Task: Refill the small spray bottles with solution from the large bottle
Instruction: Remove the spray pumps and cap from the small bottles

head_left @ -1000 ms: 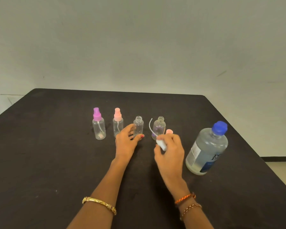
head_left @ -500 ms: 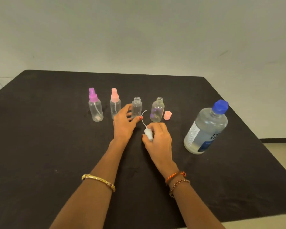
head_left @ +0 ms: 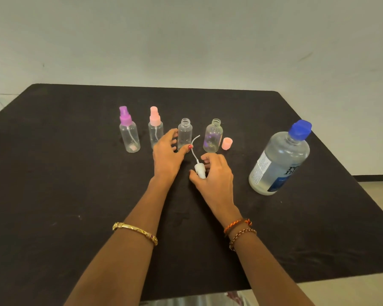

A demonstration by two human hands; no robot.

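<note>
On the black table (head_left: 53,195) four small bottles stand in a row: a purple-topped bottle (head_left: 129,134), a pink-topped bottle (head_left: 155,130), then two uncapped ones, an open bottle (head_left: 184,133) and a tinted bottle (head_left: 213,136) with a pink cap (head_left: 226,143) beside it. The left hand (head_left: 167,155) lies loosely open, fingers around the open bottle's base, while the right hand (head_left: 215,175) pinches a white sprayer (head_left: 200,170) lying on the table, its tube curving upward. The large bottle (head_left: 279,160) stands capped in blue at far right.

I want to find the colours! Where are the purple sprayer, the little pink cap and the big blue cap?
purple spray top (head_left: 124,117), head view, on its collar.
pink cap (head_left: 226,143), head view, on its side wall.
blue cap (head_left: 300,128), head view, on its top, on the large bottle (head_left: 279,164).
</note>
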